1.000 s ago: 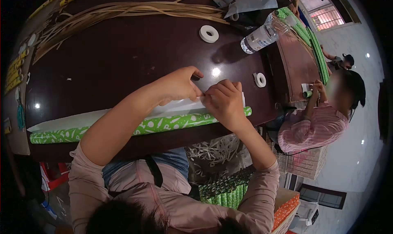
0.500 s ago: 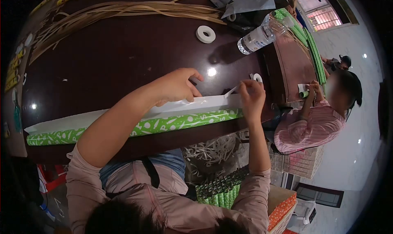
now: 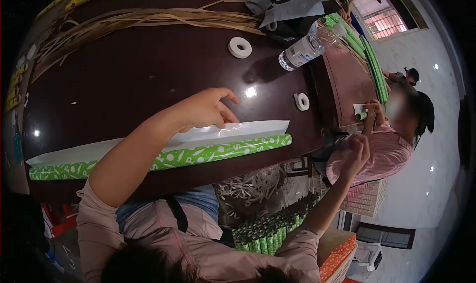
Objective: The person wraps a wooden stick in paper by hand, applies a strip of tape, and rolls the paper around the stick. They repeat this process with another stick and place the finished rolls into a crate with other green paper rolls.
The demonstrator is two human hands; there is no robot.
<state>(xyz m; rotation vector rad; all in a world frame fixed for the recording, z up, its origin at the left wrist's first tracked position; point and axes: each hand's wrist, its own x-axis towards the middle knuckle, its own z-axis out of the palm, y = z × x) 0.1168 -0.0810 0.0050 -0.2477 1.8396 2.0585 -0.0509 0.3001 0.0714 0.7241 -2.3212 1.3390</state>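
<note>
A green roll of wrapping paper with white print (image 3: 223,151) lies along the table's near edge, its white-backed flap (image 3: 255,128) unrolled on the far side. My left hand (image 3: 206,109) rests on the flap with its fingers apart. Out past the right end of the roll, my right hand (image 3: 359,151) is raised off the table with its fingers pressed together; whatever it may hold is too small to tell. A small white tape roll (image 3: 301,102) sits on the table beyond the flap's right end, and a larger one (image 3: 240,48) farther back.
A plastic bottle (image 3: 300,52) lies at the back right by a grey bag (image 3: 292,5). Brown strips (image 3: 148,18) stretch across the back. A co-worker in a pink striped shirt (image 3: 377,159) sits at right. Green rolls (image 3: 270,233) stand in a bundle below the table.
My right hand has moved away from the flap's right end, out to the right and nearer to me. The white strip seen at its fingers no longer shows. My left hand stays on the flap.
</note>
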